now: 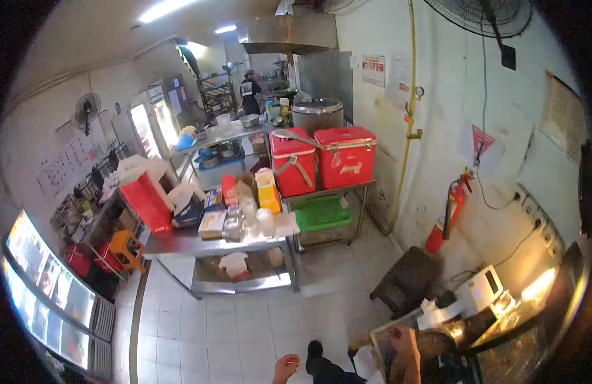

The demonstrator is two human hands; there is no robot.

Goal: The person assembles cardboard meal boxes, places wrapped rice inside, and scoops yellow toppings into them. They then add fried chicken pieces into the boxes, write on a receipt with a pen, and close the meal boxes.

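Note:
My left hand [287, 367] is low at the bottom middle, above the tiled floor. Its fingers are curled together, and I cannot make out whether anything is in them. My right hand [403, 340] reaches over a dark counter [437, 352] at the lower right. Its fingers are too unclear to tell how they are held. Near it are crumpled white paper [430, 315] and a white boxy device [483, 291] with a small dark screen. My dark shoe [314, 349] shows between the two hands.
A steel table [174, 245] bears boxes, jars and a red bag [146, 201]. Beyond it, red cooler boxes [347, 159] stand above a green crate [321, 212]. A dark stool [406, 281] and a fire extinguisher [447, 217] are at right. Another person [250, 96] stands far back.

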